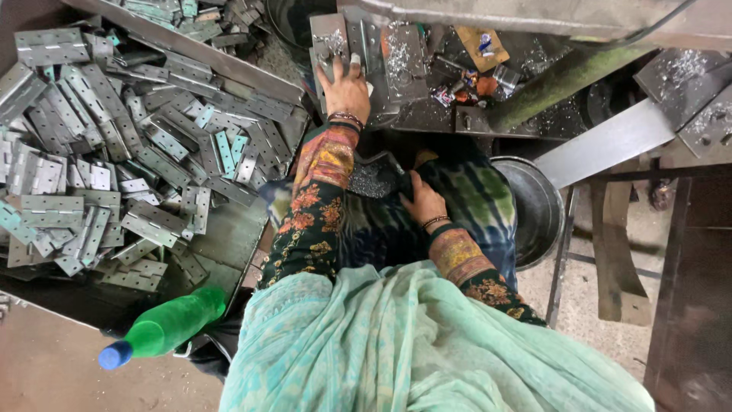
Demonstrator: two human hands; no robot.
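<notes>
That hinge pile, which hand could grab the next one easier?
Probably the left hand. It lies on the metal work plate, on the same side as the hinge pile. The right hand rests in the lap, farther away.

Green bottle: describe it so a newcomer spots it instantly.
Start at the big heap of grey metal hinges filling the left side. Just below its lower edge lies the green bottle, tilted on its side. It alone is translucent green plastic with a blue cap.

Metal tray (229, 236) under heaped hinges (114, 152)
</notes>
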